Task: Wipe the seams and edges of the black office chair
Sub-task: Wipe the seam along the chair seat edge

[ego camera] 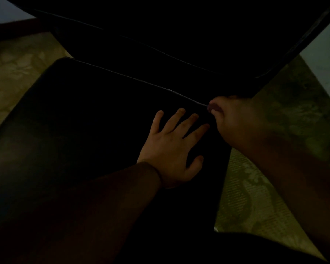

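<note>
I am pressing my left hand (171,149), fingers spread flat, on the black chair seat (84,121) while my right hand (234,119) is curling at its rear seam (141,80), holding something I cannot make out.

blk chair (84,130), floor (255,197) – tan, patterned

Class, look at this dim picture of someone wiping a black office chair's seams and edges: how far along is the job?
Done: nothing can be judged; the picture is too dark to show cleaned areas. In hand: the left hand lies flat on the seat, while the right hand, curled round something small and unclear, sits at the right end of the rear seat seam. Left: apparently the backrest seam and outer edges.
</note>
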A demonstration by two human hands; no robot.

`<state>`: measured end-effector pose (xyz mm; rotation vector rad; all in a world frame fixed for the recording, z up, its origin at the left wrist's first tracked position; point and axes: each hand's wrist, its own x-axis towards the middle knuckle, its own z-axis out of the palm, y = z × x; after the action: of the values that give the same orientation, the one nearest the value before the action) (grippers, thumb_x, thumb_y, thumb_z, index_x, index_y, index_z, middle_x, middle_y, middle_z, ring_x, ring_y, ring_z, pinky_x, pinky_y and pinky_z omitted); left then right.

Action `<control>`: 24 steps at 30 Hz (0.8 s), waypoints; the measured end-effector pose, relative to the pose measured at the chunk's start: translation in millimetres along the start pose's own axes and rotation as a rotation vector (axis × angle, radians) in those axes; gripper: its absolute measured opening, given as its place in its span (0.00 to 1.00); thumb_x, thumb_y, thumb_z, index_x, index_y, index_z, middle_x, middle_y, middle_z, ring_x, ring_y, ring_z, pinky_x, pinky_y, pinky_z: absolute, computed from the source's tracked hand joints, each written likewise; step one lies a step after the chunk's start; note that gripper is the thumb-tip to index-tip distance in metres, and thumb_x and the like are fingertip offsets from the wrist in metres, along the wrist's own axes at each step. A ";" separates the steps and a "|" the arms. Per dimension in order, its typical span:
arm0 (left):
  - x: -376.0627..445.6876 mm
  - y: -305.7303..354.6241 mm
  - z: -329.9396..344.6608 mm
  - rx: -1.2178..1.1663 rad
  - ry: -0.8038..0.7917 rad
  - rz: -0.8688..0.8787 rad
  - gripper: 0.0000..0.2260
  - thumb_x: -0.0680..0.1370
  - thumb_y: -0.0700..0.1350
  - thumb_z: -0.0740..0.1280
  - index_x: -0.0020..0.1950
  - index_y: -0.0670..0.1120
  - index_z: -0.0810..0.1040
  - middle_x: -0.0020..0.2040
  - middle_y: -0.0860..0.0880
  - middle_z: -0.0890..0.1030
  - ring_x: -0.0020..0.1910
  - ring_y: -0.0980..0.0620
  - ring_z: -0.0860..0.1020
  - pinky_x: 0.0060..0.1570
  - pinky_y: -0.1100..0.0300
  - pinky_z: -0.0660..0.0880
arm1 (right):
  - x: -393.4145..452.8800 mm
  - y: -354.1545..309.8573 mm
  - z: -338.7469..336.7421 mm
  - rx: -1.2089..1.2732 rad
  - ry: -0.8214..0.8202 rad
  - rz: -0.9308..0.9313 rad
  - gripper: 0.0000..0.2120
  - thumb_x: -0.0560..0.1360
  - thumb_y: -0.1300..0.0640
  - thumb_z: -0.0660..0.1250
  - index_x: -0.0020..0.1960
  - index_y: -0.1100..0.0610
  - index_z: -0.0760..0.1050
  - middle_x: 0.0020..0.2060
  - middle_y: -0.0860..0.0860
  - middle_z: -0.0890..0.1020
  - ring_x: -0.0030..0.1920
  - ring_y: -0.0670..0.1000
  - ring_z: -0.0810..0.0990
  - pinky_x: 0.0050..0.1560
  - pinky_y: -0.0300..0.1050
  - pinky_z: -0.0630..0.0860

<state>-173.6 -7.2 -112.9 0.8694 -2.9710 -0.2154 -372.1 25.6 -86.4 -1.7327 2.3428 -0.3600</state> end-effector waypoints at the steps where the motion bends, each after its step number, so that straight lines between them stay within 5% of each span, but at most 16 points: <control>1: -0.3 0.4 0.3 0.000 -0.003 -0.002 0.33 0.76 0.66 0.53 0.80 0.57 0.60 0.80 0.49 0.63 0.81 0.42 0.55 0.75 0.32 0.48 | -2.4 -0.5 0.5 0.013 0.002 -0.002 0.10 0.79 0.52 0.63 0.58 0.50 0.78 0.50 0.55 0.82 0.49 0.58 0.81 0.47 0.50 0.78; 13: 0.3 -0.5 0.6 -0.030 -0.003 -0.011 0.33 0.76 0.65 0.52 0.80 0.57 0.61 0.80 0.50 0.63 0.81 0.43 0.54 0.76 0.32 0.46 | 4.2 -9.4 0.1 -0.041 -0.051 -0.045 0.10 0.79 0.52 0.63 0.58 0.50 0.79 0.51 0.55 0.81 0.50 0.58 0.80 0.45 0.46 0.74; 21: -1.5 -3.3 -7.3 -0.132 -0.016 -0.010 0.31 0.75 0.64 0.53 0.78 0.59 0.63 0.81 0.54 0.61 0.82 0.49 0.52 0.77 0.38 0.44 | -5.1 -2.3 -3.6 0.056 -0.057 -0.052 0.08 0.77 0.53 0.66 0.55 0.48 0.80 0.50 0.54 0.82 0.48 0.57 0.81 0.48 0.53 0.79; 24: 1.6 -20.8 -16.8 -0.230 -0.037 0.044 0.28 0.76 0.61 0.53 0.76 0.58 0.68 0.79 0.53 0.65 0.80 0.49 0.56 0.78 0.40 0.51 | -10.4 0.6 -1.3 0.119 -0.039 -0.040 0.10 0.76 0.50 0.64 0.57 0.45 0.73 0.50 0.52 0.81 0.48 0.55 0.81 0.47 0.52 0.79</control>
<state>-162.5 -27.4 -99.2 0.7794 -2.9169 -0.5643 -370.1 35.9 -85.2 -1.7172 2.2146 -0.4582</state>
